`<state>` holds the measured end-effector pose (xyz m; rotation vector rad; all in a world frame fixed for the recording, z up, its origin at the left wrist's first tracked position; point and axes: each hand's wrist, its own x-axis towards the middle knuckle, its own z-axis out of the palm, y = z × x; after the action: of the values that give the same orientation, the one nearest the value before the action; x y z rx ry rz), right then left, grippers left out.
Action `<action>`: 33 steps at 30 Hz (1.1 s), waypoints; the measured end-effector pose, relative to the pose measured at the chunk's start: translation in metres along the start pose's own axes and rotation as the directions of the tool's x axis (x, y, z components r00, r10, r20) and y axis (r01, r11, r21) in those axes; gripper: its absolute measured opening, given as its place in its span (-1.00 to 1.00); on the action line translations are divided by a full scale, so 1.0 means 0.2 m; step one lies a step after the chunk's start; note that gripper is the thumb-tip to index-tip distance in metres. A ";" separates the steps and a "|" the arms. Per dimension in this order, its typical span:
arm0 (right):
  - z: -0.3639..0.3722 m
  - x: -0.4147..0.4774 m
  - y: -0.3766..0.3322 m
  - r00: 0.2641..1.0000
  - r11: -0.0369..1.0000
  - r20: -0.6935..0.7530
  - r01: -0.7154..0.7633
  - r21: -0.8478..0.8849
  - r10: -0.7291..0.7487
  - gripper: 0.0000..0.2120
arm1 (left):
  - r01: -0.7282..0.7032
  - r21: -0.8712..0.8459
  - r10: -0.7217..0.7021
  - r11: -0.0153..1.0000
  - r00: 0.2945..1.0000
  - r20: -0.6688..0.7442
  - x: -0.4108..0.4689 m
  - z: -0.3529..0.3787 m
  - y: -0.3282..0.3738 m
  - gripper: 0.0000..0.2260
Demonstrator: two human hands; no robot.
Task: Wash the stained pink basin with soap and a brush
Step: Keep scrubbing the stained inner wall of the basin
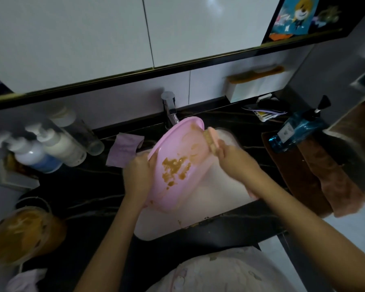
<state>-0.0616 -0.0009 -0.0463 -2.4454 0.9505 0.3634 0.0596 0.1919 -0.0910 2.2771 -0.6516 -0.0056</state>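
The pink basin (177, 144) is tilted on its side over the white sink (219, 199), its inside facing right. Brown stains (175, 167) cover its bottom and smear the upper wall. My left hand (138, 171) grips the basin's left rim. My right hand (230, 157) holds a pink brush (211, 138) whose stained bristles press against the basin's upper right inside wall. The tap (170, 110) stands just behind the basin's top rim.
Pump bottles (51, 148) stand on the black counter at left, with a purple cloth (124, 149) beside the sink. A stained orange container (23, 232) sits at front left. At right lie a blue pump bottle (297, 131), brown towels (316, 175) and a soap rack (266, 111).
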 end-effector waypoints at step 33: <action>0.04 -0.08 -0.28 0.995 0.992 0.063 -0.081 0.094 0.075 -0.51 | -0.021 -0.063 0.045 0.998 0.914 0.403 0.11 0.09 0.16 -0.75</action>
<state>-0.0359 0.0486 -0.0278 -2.3029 1.0163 0.4047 0.0602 0.1514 -0.0784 2.2244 -0.8898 -0.4859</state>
